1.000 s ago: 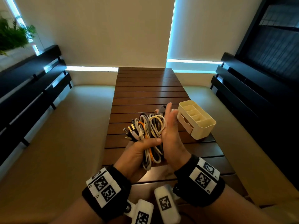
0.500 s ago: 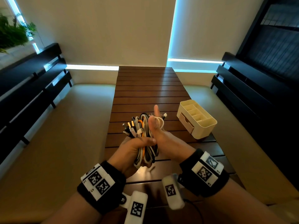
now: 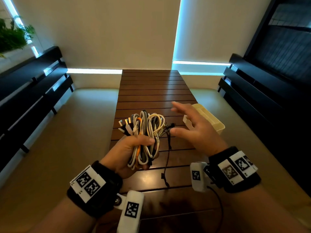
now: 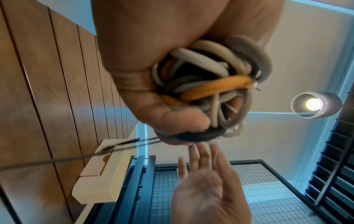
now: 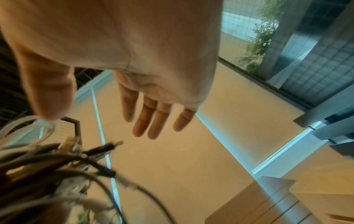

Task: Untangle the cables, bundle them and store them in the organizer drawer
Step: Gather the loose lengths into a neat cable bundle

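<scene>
My left hand grips a folded bundle of cables in white, grey, black and orange above the wooden table, loops and plugs pointing up. From below, the left wrist view shows the cable bundle wrapped by my fingers. A thin dark cord hangs from the bundle down to the table. My right hand hovers open just right of the bundle, fingers spread, holding nothing. Behind it stands the cream organizer, partly hidden. In the right wrist view my right hand is open above the cable bundle.
Cushioned benches flank the narrow table on both sides, with dark slatted backrests. A plant stands far left. In the left wrist view the organizer shows a closed drawer front, and a ceiling lamp is lit.
My right hand has let go of the bundle and moved right toward the organizer, opening its fingers. The left hand keeps gripping the cables, and a thin dark cord now hangs loose.
</scene>
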Action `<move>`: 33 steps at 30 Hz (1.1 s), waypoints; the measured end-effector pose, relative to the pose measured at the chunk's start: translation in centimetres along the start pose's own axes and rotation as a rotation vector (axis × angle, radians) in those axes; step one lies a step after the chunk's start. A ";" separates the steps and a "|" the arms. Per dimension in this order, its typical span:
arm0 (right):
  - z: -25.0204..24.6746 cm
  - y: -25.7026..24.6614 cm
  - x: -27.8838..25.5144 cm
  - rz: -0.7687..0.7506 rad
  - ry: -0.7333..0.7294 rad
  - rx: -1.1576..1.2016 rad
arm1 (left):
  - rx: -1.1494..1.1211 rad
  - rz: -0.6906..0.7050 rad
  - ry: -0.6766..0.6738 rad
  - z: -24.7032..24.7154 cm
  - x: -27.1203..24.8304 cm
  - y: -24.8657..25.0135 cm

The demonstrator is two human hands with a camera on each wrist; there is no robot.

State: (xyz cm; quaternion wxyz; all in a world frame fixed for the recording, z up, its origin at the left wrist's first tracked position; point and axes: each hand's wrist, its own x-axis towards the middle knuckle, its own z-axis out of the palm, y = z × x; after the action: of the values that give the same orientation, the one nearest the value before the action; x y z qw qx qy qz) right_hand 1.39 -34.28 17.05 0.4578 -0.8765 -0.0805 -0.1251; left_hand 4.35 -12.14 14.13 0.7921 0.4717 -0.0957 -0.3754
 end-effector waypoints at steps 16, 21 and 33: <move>5.0 0.6 -1.6 0.376 0.042 0.674 | 0.001 0.075 0.108 -1.0 -0.9 0.4; 5.1 -1.7 -1.1 0.357 0.162 0.647 | -0.001 0.010 0.137 -0.4 -0.6 -1.7; 4.3 -7.3 -1.9 0.416 -0.069 1.204 | 0.172 0.133 0.227 1.5 -0.4 -2.2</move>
State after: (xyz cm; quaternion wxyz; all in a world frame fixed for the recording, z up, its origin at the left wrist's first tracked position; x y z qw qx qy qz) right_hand -1.66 -26.63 19.82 0.8821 -0.4666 0.0206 0.0620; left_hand 2.18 -13.46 13.22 0.7777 0.5697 -0.0686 -0.2568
